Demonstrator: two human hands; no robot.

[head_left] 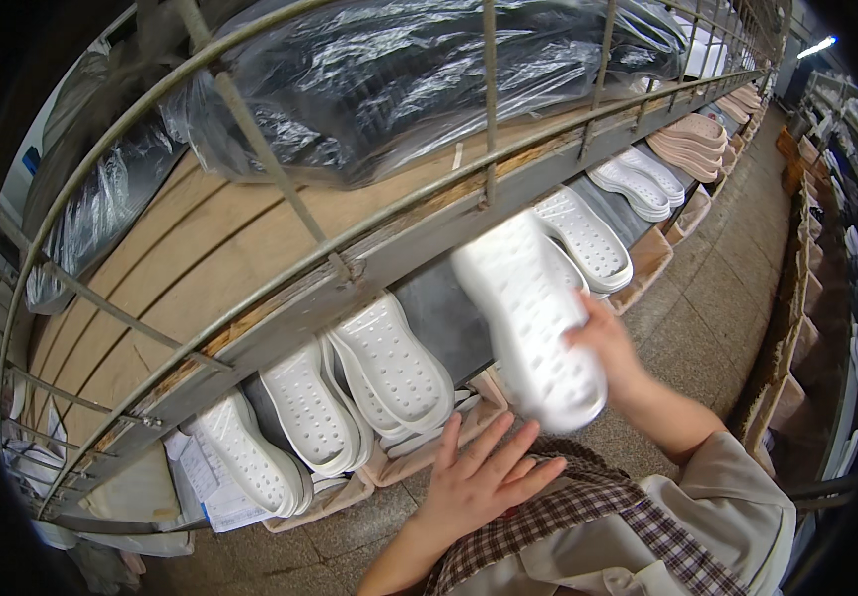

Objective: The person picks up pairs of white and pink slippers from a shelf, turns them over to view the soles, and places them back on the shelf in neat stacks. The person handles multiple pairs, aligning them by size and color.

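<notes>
My right hand [606, 348] grips a white shoe sole [528, 318] by its edge. The sole is perforated and slightly blurred, held above the dark shelf. My left hand [479, 482] is open, fingers spread, just below the held sole and beside the shelf's front; nothing is in it. To its left, white soles [394, 363] lie stacked on the shelf, with another stack [310, 407] and a third [250, 452] further left. Behind the held sole, more white soles [583, 238] rest on the dark shelf surface [444, 308].
Above the shelf, a wire rack [489, 99] encloses dark plastic-wrapped bundles [379, 99] on a wooden board [181, 258]. Pale pink soles [692, 144] lie farther along. Fabric-lined bins [647, 268] hang below. Papers [215, 487] lie at left. Another rack [846, 248] stands across the tiled aisle [707, 288].
</notes>
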